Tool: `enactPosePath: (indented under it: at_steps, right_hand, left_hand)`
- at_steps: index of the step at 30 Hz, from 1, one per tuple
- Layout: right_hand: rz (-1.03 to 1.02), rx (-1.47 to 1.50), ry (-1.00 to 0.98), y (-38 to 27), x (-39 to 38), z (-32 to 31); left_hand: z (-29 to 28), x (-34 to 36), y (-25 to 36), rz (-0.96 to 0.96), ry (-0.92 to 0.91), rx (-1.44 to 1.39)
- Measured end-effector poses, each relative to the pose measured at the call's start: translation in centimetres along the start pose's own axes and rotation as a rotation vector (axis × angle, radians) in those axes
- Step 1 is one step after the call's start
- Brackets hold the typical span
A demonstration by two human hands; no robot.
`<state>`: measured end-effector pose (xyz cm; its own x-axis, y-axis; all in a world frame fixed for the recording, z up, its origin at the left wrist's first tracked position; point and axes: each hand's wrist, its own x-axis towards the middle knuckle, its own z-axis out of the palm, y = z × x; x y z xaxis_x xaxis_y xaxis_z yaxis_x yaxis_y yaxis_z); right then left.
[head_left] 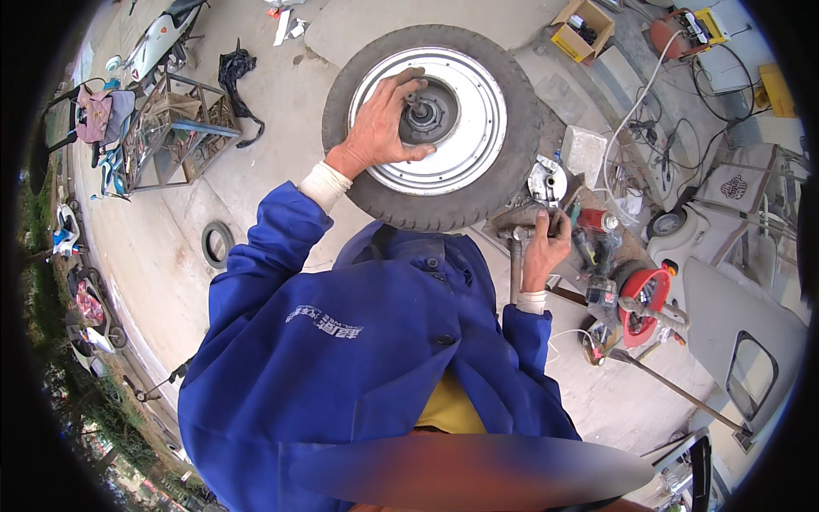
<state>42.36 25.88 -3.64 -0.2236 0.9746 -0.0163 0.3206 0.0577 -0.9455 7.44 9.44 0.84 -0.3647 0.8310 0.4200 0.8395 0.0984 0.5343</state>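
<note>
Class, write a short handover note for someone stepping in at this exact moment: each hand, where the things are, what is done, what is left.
Left hand: palm flat on the silver rim of the wheel, fingers at its hub.
Right hand: gripping a hammer beside the wheel.
Wheel lies flat on the concrete, tyre on.
Done: cannot tell from this view.
Left: hub work appears unfinished; tools lie to the right.
</note>
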Motion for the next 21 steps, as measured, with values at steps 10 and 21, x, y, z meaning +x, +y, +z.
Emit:
enactPosePath:
  at_steps: [10,21]
  right_hand:
    - [-0.517,-0.409,-0.434,-12.4,-3.3,7.8]
    - [-0.563,-0.889,-0.526,-14.2,-3.9,11.0]
  left_hand:
    - [-2.1,-3.8,2.1,-0.022,0.17,-0.064]
    - [-4.4,-9.8,1.5,-0.078,0.34,-0.227]
